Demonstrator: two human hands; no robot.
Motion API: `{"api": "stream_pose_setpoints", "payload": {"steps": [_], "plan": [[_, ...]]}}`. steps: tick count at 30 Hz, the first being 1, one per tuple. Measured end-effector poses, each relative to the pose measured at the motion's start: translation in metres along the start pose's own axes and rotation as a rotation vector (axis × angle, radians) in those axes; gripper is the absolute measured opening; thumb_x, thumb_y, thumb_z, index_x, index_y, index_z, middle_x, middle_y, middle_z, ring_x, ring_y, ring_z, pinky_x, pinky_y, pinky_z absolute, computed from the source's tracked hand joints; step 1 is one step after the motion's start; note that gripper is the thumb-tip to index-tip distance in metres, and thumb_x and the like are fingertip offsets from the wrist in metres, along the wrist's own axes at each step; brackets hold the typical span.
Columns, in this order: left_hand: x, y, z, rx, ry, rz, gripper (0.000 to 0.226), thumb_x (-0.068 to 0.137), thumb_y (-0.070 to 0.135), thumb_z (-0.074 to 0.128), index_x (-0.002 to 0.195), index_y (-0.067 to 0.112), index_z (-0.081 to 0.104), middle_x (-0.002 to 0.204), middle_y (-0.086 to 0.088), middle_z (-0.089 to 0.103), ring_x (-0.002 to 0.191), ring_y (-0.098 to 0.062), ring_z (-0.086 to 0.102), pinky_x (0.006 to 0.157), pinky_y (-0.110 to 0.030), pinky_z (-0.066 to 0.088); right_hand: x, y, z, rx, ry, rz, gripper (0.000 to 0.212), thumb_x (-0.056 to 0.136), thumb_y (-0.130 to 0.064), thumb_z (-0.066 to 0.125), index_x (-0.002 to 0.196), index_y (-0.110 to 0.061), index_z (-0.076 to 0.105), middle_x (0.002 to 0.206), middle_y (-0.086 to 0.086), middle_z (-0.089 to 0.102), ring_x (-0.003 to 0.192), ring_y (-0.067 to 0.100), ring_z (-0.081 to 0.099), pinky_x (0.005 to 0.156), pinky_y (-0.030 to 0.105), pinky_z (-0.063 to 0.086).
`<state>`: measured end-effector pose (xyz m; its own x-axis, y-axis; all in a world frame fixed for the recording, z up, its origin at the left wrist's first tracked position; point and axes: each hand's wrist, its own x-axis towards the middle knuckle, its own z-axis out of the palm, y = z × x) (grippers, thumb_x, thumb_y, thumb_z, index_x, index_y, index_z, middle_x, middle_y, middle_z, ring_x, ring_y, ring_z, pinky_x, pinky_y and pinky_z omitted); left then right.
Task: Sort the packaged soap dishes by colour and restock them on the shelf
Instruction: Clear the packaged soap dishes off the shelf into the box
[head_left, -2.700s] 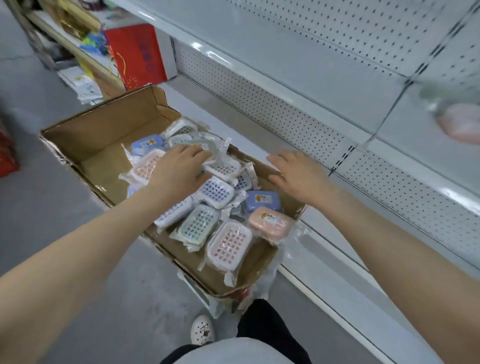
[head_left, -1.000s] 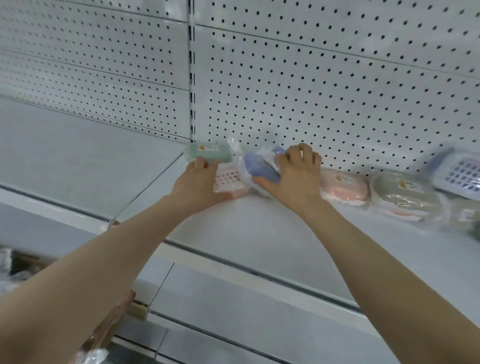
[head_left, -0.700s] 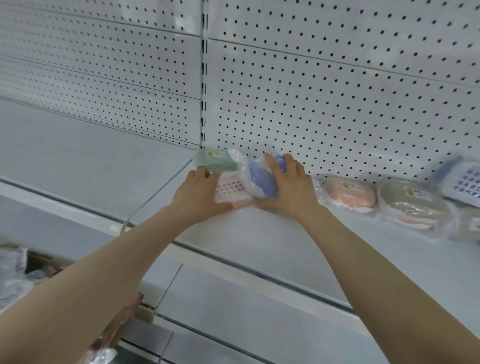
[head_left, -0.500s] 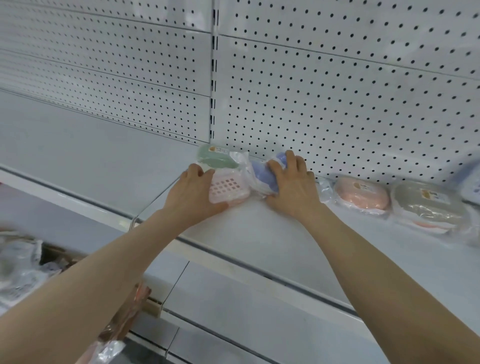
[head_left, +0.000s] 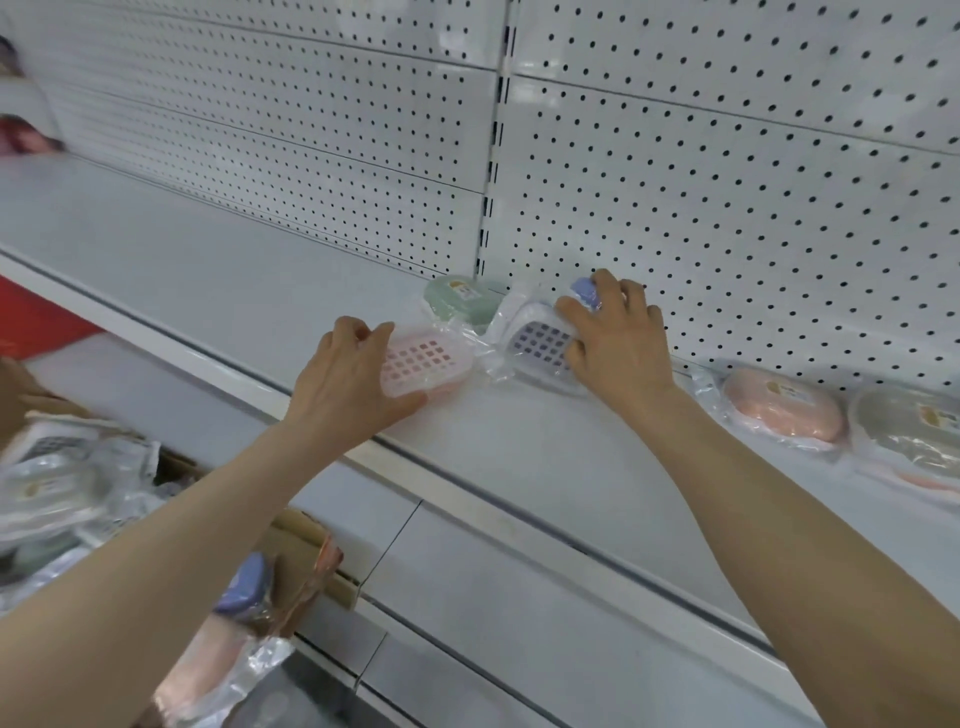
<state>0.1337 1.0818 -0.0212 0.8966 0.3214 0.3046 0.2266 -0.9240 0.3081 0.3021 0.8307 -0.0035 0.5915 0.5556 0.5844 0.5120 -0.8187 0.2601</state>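
Frame centre, on the white metal shelf (head_left: 519, 452), the left hand (head_left: 353, 379) curls round a pink grid-topped plastic soap dish in clear wrap (head_left: 426, 364); the right hand (head_left: 618, 348) clasps a lilac-blue wrapped soap dish (head_left: 540, 343). Probably light, rigid, slippery-filmed — grip the hard sides, not loose wrap.

Left of the left hand (head_left: 353, 382) the shelf (head_left: 218, 260) lies open back to the pegboard (head_left: 311, 145). Btwn the hands no gap: pink dish (head_left: 428, 364) and purple dish (head_left: 540, 345) meet at their wrap, w/ a green dish (head_left: 457, 301) behind. Right of the right hand (head_left: 621, 348) a peach dish (head_left: 779, 410) and grey dish (head_left: 914, 431) block the back; front strip free.
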Motion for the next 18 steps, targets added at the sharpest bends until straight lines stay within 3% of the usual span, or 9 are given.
{"api": "stream_pose_setpoints", "payload": {"steps": [4, 9, 11, 14, 16, 18], "plan": [[-0.011, -0.024, -0.011, 0.000, 0.023, -0.017, 0.091, 0.072, 0.061, 0.069, 0.146, 0.022, 0.032, 0.133, -0.007, 0.035, 0.119, -0.028, 0.043, 0.091, -0.041, 0.046, 0.006, -0.025, -0.005, 0.057, -0.077, -0.040, 0.046, 0.073, -0.028, 0.062, 0.118, -0.022, 0.059, 0.125, 0.018, 0.051, 0.100, 0.040, 0.051, 0.068, 0.043, 0.047], [-0.022, -0.061, -0.022, -0.012, -0.004, -0.016, 0.093, 0.072, 0.063, 0.069, 0.146, 0.021, 0.033, 0.133, -0.008, 0.035, 0.121, -0.029, 0.042, 0.092, -0.043, 0.046, 0.006, -0.057, -0.017, 0.202, -0.127, 0.076, 0.100, 0.063, -0.080, 0.042, 0.148, -0.028, 0.035, 0.115, 0.013, 0.056, 0.096, 0.037, 0.050, 0.077, 0.045, 0.050], [-0.026, -0.074, -0.026, -0.034, -0.018, -0.007, 0.094, 0.070, 0.069, 0.066, 0.145, 0.021, 0.035, 0.132, -0.009, 0.036, 0.120, -0.031, 0.043, 0.092, -0.043, 0.046, 0.002, -0.070, -0.026, 0.246, -0.161, 0.142, 0.114, 0.054, -0.089, 0.042, 0.149, -0.026, 0.032, 0.119, 0.013, 0.054, 0.098, 0.037, 0.049, 0.084, 0.045, 0.047], [-0.027, -0.087, -0.033, -0.069, -0.044, 0.009, 0.099, 0.067, 0.079, 0.058, 0.144, 0.021, 0.035, 0.132, -0.009, 0.037, 0.121, -0.031, 0.042, 0.093, -0.044, 0.045, -0.006, -0.085, -0.032, 0.028, -0.341, 0.144, 0.097, 0.065, -0.070, 0.065, 0.148, -0.035, 0.027, 0.130, 0.013, 0.043, 0.107, 0.036, 0.046, 0.088, 0.043, 0.041], [-0.028, -0.094, -0.036, -0.091, -0.051, 0.034, 0.100, 0.067, 0.082, 0.057, 0.144, 0.022, 0.036, 0.132, -0.009, 0.037, 0.121, -0.031, 0.042, 0.093, -0.044, 0.045, -0.013, -0.098, -0.035, -0.055, -0.381, 0.200, 0.090, 0.075, -0.038, 0.074, 0.150, -0.035, 0.025, 0.128, 0.014, 0.041, 0.106, 0.035, 0.047, 0.080, 0.040, 0.043], [-0.029, -0.101, -0.037, -0.102, -0.063, 0.065, 0.098, 0.068, 0.080, 0.058, 0.144, 0.022, 0.035, 0.133, -0.009, 0.037, 0.121, -0.032, 0.042, 0.093, -0.043, 0.045, -0.020, -0.112, -0.041, -0.050, -0.369, 0.266, 0.086, 0.076, -0.023, 0.074, 0.149, -0.031, 0.030, 0.124, 0.018, 0.042, 0.098, 0.036, 0.050, 0.070, 0.038, 0.043]]}}
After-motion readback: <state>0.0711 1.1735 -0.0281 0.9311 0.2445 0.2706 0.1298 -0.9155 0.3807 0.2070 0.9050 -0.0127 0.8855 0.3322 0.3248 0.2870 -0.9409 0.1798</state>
